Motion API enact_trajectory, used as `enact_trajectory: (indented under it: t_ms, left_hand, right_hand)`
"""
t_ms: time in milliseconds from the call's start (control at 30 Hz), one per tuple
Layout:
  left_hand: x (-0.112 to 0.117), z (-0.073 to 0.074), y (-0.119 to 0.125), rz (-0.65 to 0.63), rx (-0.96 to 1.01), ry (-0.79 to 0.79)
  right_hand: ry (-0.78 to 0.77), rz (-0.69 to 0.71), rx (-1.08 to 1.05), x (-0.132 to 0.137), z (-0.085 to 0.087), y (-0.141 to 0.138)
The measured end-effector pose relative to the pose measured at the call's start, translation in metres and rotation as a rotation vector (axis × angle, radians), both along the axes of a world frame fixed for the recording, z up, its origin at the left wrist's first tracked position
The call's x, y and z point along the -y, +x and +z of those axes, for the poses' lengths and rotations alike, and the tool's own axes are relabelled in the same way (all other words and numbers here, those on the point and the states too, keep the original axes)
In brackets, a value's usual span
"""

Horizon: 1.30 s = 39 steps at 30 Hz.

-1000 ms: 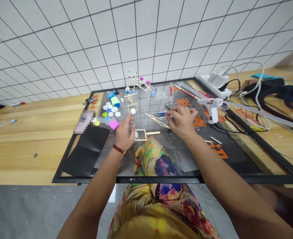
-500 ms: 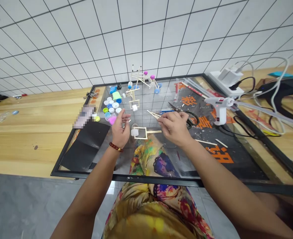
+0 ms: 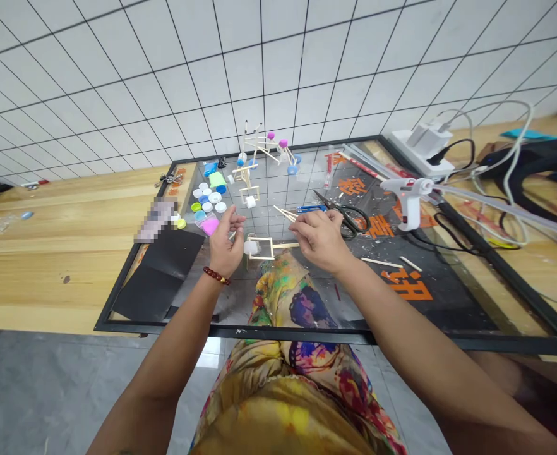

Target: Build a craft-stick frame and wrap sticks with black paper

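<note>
My left hand [image 3: 227, 243], a beaded bracelet at its wrist, is open with thumb and fingers apart. Just right of it lies a small rectangular frame of wooden sticks [image 3: 273, 248] with a white wheel-like piece [image 3: 251, 247] at its left end. From the frame a single stick runs right, toward my right hand [image 3: 323, 237]. That hand is closed, thumb and fingertips pressed together; whatever they pinch is hidden. Several loose sticks [image 3: 284, 213] lie by its fingertips. Behind it are black-handled scissors [image 3: 349, 221] and a blue tool [image 3: 311, 208].
Several bottle caps [image 3: 206, 198] and a pink piece [image 3: 209, 226] lie left. A larger stick model [image 3: 259, 148] stands near the tiled wall. At right are a white glue gun [image 3: 410, 199], a power strip [image 3: 423, 155] and cables. Black sheets [image 3: 160, 278] lie on the left of the glass.
The whole view has shifted slightly, so everything appears a little farther left and up. Both hands keep nearly the same pose and place over the glass.
</note>
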<state>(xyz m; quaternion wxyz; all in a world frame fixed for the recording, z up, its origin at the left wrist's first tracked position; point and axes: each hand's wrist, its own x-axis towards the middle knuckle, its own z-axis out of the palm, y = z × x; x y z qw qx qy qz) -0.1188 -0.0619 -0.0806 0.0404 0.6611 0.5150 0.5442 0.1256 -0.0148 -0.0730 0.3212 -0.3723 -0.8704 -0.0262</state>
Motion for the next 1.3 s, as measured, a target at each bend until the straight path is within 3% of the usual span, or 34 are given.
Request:
enact_trajectory:
  t_ms: [467,800,1000,1300]
  left_hand:
    - [0.000,0.001,0.000,-0.025,-0.059,-0.023]
    - [0.000,0.002,0.000,-0.018,-0.056,-0.014]
    - [0.000,0.014,-0.008,0.095,0.049,0.076]
    - [-0.004,0.028,-0.037,0.234,0.197,0.254]
  right_hand:
    - [-0.018,-0.003,-0.001,-0.002,-0.005,-0.003]
    - [0.049,-0.301,-0.156,-0.016,0.007,0.017]
    - [0.053,-0.471,-0.311,-0.026,0.021,0.044]
    - [-0.024,-0.424,-0.129,-0.028,0.008,0.041]
